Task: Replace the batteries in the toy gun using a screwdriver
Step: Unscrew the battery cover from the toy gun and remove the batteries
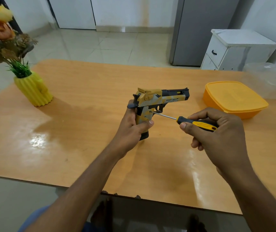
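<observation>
A yellow, grey and black toy gun [160,99] stands upright above the middle of the wooden table [77,124], barrel pointing right. My left hand [132,129] is wrapped around its grip, with the black base of the grip showing below my fingers. My right hand [217,136] holds a screwdriver [195,123] by its black and yellow handle. The thin metal shaft runs left and its tip touches the side of the grip, just below the trigger guard. No batteries are in sight.
An orange lidded plastic box [234,97] sits at the right of the table, with a clear plastic container [267,77] behind it. A yellow ribbed vase [33,91] with artificial flowers stands at the left. A white cabinet [234,51] is beyond the table.
</observation>
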